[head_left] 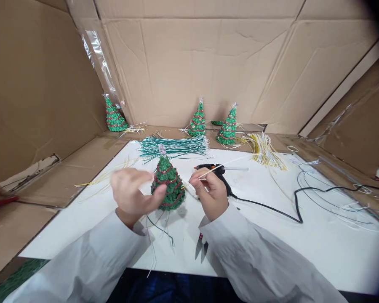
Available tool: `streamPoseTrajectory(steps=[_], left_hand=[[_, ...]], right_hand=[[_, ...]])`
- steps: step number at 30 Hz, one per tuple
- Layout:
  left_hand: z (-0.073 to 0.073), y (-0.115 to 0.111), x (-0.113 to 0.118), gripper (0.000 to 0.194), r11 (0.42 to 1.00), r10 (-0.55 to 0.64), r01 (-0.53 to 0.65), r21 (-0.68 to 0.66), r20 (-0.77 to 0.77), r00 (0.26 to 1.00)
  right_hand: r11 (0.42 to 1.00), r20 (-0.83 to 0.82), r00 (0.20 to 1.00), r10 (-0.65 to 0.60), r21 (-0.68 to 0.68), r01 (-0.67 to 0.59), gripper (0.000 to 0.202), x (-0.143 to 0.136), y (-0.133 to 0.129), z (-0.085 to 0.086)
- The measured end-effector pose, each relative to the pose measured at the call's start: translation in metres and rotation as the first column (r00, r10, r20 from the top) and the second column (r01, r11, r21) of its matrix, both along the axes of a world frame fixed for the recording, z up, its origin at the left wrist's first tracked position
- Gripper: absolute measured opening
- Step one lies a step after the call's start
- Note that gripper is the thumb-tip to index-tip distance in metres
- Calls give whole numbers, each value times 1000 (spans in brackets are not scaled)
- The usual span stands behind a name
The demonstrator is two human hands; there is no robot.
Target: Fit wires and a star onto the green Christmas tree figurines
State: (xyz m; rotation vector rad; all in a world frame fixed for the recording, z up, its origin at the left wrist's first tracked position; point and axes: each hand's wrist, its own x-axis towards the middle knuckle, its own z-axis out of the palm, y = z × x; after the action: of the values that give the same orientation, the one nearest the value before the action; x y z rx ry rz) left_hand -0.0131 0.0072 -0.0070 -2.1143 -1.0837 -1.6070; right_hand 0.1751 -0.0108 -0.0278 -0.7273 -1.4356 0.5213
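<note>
- Right hand (211, 191): thumb and fingertips pinched together on a thin pale strand (209, 171), which slants up to the right; its far end fades out against the white.
- Left hand (134, 191): motion-blurred, thumb and forefinger spread apart, the other fingers hard to separate. The thumb overlaps the tree's left side; whether it touches cannot be told.
- Beaded-looking green tree (171, 181): a bumpy cone, upright between the hands, wound with red garland and topped by a clear, glittery piece. Its lower left is partly hidden by the thumb; loose wires (160, 227) trail below.
- Black glue gun (220, 169), orange-tipped, partly covered by the right hand, its smooth cable running right.
- Pointed metal blades (199, 249), their handle mostly hidden beneath the right sleeve.
- Smooth white board (265, 248), bearing a green-and-white wire bundle (177, 146) and a yellow-and-white one (265, 151).
- Three similar trees (228, 128) by the creased cardboard wall (202, 63).
</note>
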Motion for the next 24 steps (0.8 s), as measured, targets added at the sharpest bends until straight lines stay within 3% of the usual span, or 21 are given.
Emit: streamPoseTrajectory(steps=[2, 4, 6, 9, 13, 16, 19, 24], left_hand=[[7, 12, -5, 51, 999, -43, 44, -8, 111, 993], [10, 21, -4, 44, 973, -157, 172, -157, 103, 982], [10, 24, 1, 31, 887, -276, 293, -358, 99, 956], [3, 25, 7, 40, 741, -345, 409, -533, 221, 912], [-1, 24, 7, 57, 609, -312, 539, -582, 449, 837], [0, 22, 8, 67, 473, -306, 651, -594, 582, 754], [1, 19, 11, 69, 351, -313, 734, -582, 666, 678], [0, 15, 14, 66, 205, -310, 818, -537, 757, 575]], right_hand=[[999, 11, 1000, -5, -47, 5, 20, 0, 1, -3], [997, 15, 1000, -13, -77, 14, 19, -1, 2, -6], [996, 12, 1000, -24, -87, 25, 16, -2, 1, -8], [997, -2, 999, -36, -71, 36, 12, -3, 0, -11], [1000, -27, 1000, 2, -3, -2, 12, -5, -5, -10], [995, -14, 997, 69, 66, -68, 12, -6, -10, -7], [985, 11, 994, 108, 133, -109, 12, -6, -13, -4], [984, 26, 996, 86, 156, -89, 13, -6, -13, -3]])
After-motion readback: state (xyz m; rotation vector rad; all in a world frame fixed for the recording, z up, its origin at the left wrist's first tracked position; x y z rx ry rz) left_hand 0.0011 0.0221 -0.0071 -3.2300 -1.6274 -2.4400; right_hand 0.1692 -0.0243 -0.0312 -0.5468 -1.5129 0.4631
